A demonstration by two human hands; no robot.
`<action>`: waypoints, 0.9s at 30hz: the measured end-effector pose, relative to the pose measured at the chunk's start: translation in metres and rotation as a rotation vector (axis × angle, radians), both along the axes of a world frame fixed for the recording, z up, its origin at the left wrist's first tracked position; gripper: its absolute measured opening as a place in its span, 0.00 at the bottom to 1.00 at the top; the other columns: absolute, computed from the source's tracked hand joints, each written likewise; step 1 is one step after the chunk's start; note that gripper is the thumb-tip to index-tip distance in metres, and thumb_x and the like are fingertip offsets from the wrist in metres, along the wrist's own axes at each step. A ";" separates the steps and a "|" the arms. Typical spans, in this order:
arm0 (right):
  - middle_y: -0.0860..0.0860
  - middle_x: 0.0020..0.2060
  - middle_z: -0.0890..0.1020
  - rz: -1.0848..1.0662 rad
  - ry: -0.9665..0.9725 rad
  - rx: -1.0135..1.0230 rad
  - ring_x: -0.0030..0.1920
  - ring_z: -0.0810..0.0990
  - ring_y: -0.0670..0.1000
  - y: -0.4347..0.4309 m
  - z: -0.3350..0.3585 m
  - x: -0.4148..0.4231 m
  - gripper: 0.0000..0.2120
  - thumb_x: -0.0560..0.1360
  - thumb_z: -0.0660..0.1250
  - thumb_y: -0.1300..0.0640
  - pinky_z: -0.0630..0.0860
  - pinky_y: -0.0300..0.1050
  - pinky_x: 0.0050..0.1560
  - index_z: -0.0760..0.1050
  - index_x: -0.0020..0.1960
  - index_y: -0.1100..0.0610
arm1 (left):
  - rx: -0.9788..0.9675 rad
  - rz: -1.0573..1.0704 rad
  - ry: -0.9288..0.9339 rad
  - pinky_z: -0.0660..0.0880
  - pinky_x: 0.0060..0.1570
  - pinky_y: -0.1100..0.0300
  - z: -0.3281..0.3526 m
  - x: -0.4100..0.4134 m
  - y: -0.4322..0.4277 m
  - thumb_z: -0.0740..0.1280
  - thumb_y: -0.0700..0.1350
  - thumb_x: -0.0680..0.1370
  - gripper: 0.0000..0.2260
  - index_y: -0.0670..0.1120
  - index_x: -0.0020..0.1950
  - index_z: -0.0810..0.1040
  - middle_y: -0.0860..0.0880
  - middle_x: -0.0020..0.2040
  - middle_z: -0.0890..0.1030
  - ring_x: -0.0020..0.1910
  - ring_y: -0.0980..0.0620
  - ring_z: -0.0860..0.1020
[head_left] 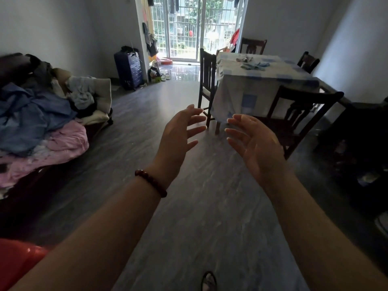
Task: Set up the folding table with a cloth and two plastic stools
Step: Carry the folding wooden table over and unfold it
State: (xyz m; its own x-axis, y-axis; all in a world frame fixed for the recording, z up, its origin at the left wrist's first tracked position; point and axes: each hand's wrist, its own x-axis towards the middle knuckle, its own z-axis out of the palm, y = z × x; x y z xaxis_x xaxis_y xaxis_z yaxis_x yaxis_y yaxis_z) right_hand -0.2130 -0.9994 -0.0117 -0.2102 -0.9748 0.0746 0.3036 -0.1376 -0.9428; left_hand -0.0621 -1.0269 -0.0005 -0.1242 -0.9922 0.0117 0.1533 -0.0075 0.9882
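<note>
At the bottom edge one foot (208, 280) in a sandal shows, cut off by the frame. At lower left sits a glossy red plastic piece (17, 263), half hidden by the left forearm and cropped by the edge, so whether it is a stool cannot be told. Both bare arms reach forward over the grey floor (210, 206); a beaded bracelet (151, 183) circles the left wrist. The left hand (178, 139) and right hand (256, 143) hang in the air, palms facing each other, fingers spread and grasping nothing. To the left lies a heap of clothes (42, 122). At the right edge stands dark furniture (361, 156), too dim to make out. Farther right, a table (273, 68) under a blue-checked cloth (241, 91) has four wooden chairs (304, 114) around it. Beyond stands one dark suitcase (129, 68) by the barred balcony door (182, 28).
</note>
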 end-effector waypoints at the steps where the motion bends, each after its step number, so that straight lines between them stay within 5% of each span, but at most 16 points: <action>1: 0.49 0.47 0.83 0.002 -0.001 -0.003 0.51 0.80 0.50 -0.019 -0.002 -0.002 0.07 0.76 0.64 0.53 0.75 0.46 0.52 0.78 0.49 0.53 | -0.004 0.003 -0.004 0.73 0.57 0.53 -0.001 -0.003 -0.018 0.55 0.56 0.80 0.14 0.53 0.53 0.77 0.53 0.52 0.81 0.53 0.54 0.79; 27: 0.49 0.49 0.82 0.094 0.090 0.025 0.53 0.81 0.50 -0.507 -0.004 -0.049 0.06 0.77 0.64 0.52 0.76 0.46 0.53 0.78 0.49 0.52 | -0.026 0.055 0.027 0.73 0.60 0.50 -0.006 -0.051 -0.497 0.54 0.59 0.80 0.16 0.53 0.54 0.78 0.55 0.53 0.81 0.54 0.54 0.80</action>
